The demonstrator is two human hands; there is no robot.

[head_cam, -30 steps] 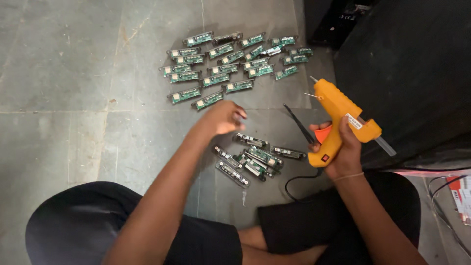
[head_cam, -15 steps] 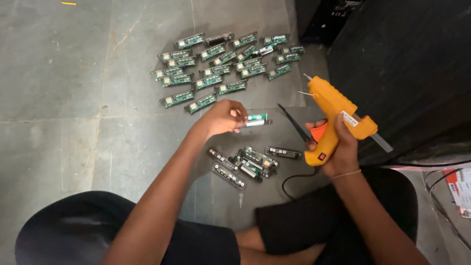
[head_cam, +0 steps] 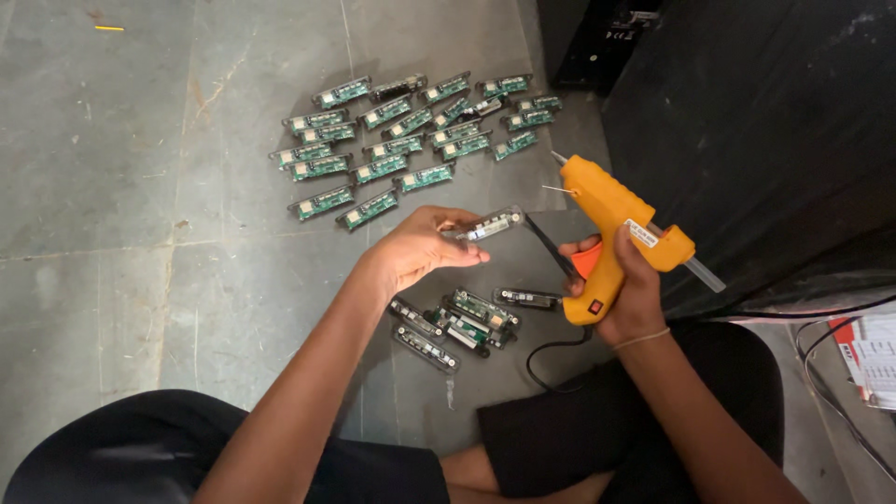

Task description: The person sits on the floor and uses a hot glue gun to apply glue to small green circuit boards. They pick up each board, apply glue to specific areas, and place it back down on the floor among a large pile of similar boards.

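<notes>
A small green circuit board (head_cam: 490, 224) sits pinched in the fingertips of the left hand (head_cam: 420, 247), lifted above the floor and turned toward the nozzle of the orange glue gun (head_cam: 616, 233), which the right hand (head_cam: 630, 289) grips closed around its handle. A loose pile of boards (head_cam: 462, 322) lies just below; neat rows of boards (head_cam: 411, 135) lie farther off on the stone floor (head_cam: 140, 233).

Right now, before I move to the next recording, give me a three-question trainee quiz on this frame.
1. Which hand holds the orange glue gun?
2. True or false: the left hand holds one circuit board above the floor.
3. Which pile is larger: A) the far rows of boards, B) the small heap by the knees?

Key: 1. The right hand. 2. True. 3. A.
</notes>
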